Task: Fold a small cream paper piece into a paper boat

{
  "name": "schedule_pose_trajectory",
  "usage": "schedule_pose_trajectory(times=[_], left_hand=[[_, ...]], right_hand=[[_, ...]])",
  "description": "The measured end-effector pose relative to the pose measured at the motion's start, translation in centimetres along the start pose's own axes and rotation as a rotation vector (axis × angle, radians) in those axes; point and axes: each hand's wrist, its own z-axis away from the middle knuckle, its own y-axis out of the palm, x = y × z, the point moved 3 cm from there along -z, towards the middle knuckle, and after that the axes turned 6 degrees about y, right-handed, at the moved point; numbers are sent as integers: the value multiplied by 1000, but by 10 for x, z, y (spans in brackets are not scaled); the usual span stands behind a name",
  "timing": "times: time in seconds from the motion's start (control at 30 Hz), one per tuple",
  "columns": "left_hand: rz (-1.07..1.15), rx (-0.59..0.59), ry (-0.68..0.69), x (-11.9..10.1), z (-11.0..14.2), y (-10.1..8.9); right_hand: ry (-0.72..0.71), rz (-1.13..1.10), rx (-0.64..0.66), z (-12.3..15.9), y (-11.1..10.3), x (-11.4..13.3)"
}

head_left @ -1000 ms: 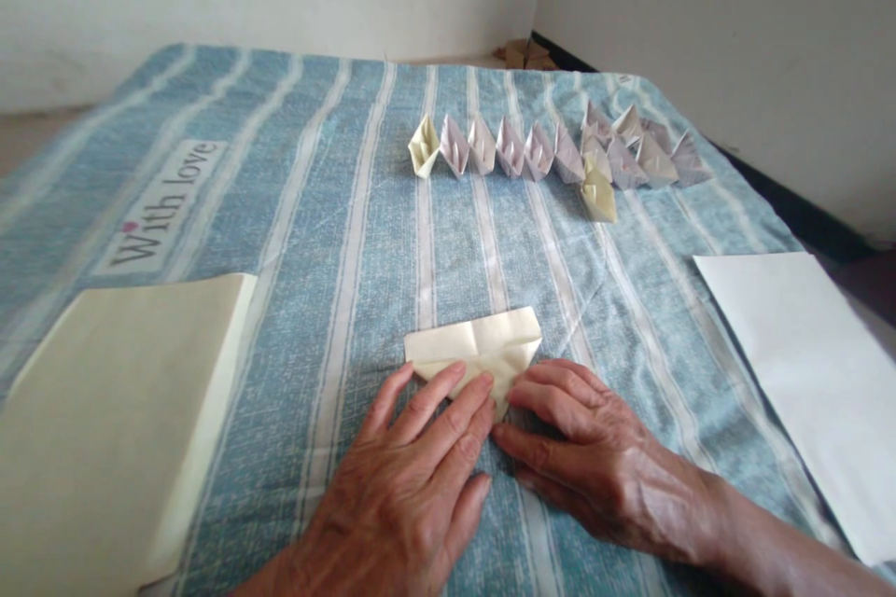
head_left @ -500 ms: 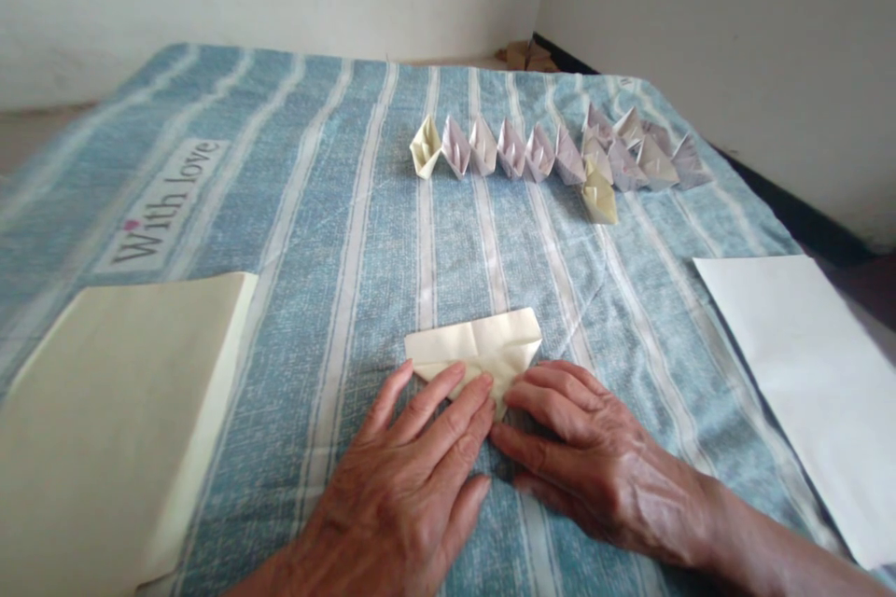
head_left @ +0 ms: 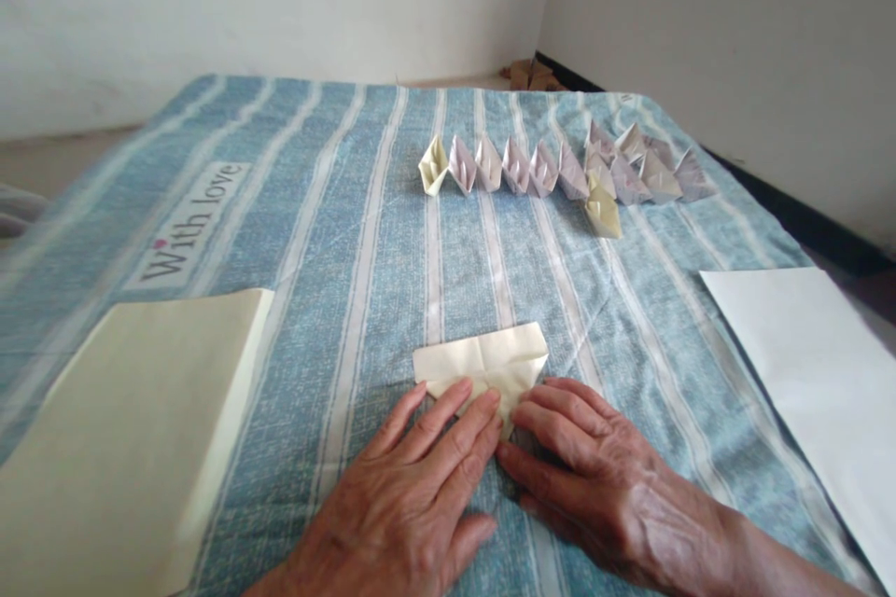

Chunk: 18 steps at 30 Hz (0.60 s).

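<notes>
A small cream sheet of folded paper [head_left: 483, 356] lies on the striped blue cloth in front of me, with a flat band along its far edge and a part narrowing toward me. My left hand [head_left: 413, 494] lies palm down with fingers spread, and its fingertips press on the near left part of the paper. At the paper's near right edge is my right hand [head_left: 595, 476], its fingers bent and close together, thumb side toward the paper. Its fingertips touch that edge; whether they pinch it is hard to see. The paper's near point is partly covered by my fingers.
Several folded paper boats [head_left: 516, 166], mostly pale purple and a few yellow, stand in a row and cluster at the back right. A stack of cream paper [head_left: 140, 420] lies at the left, white paper [head_left: 819, 373] at the right. The striped cloth [head_left: 329, 233] covers the table.
The view has tilted up slightly, so everything sits a little lower in it. Both hands stay at the folded paper in nearly the same pose.
</notes>
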Motion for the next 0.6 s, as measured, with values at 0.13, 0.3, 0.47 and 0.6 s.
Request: schedule_pose_trajectory(times=[0.13,0.3,0.47,0.6], left_hand=[[-40,48,14,-1,2,1],[-105,31,30,-4,4,-4],[-179,28,57,-4,7,-2],[-185,1,63,-2,7,0]], right_hand=[[-11,3,-10,-1,0,0],[-20,20,-47,1,3,1],[-46,90,-135,4,5,1],[-52,118,-178,3,4,-1]])
